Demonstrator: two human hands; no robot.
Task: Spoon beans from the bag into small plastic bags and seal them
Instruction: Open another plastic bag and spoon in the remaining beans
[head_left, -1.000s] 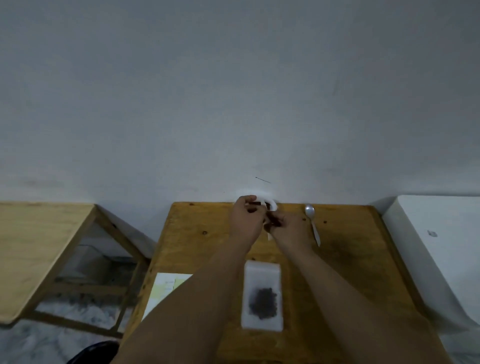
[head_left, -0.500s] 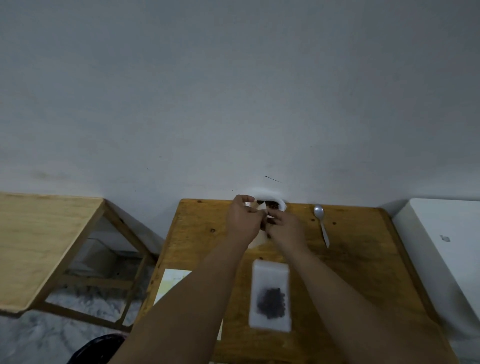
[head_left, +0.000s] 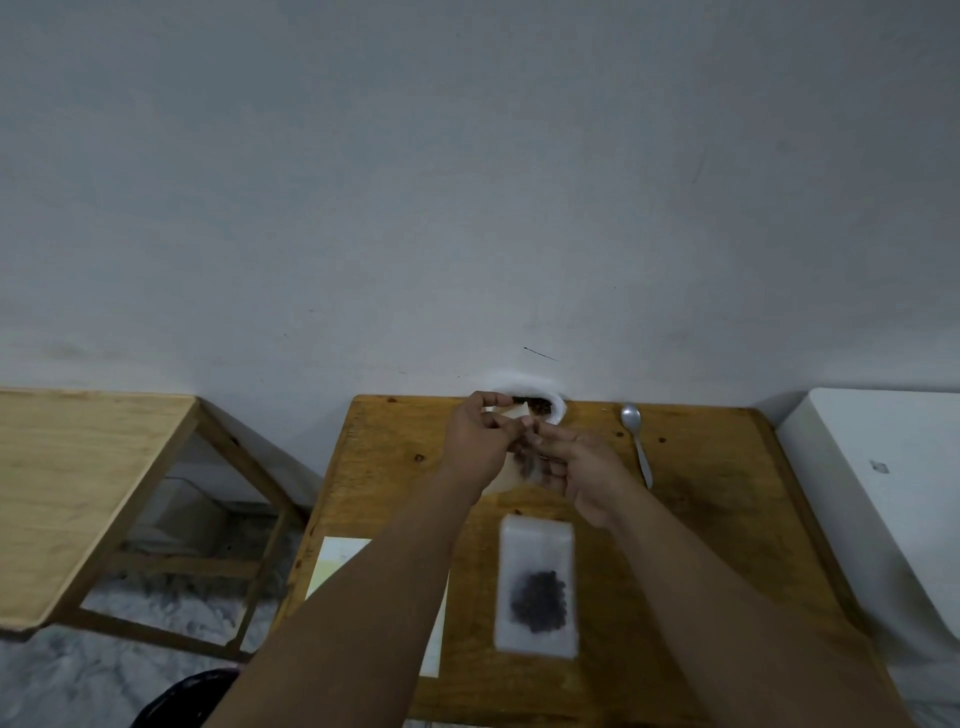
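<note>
A small clear plastic bag (head_left: 511, 470) with dark beans in it hangs between my hands over the wooden table (head_left: 727, 519). My left hand (head_left: 480, 441) pinches its top edge, and my right hand (head_left: 576, 467) holds its right side with curled fingers. Behind them, at the table's far edge against the wall, stands the white bag of beans (head_left: 545, 405), open at the top. A metal spoon (head_left: 638, 441) lies on the table to the right of my hands. Nearer to me lies a filled small bag (head_left: 537, 587) with a dark clump of beans.
A sheet of paper (head_left: 337, 566) lies at the table's left edge, partly under my left forearm. A second wooden table (head_left: 78, 493) stands to the left across a gap. A white appliance (head_left: 883, 493) adjoins the right side. A dark bin (head_left: 182, 701) sits below left.
My hands have drawn back a little from the bean bag toward me, and the small bag between them now hangs lower. The camera has shifted slightly.
</note>
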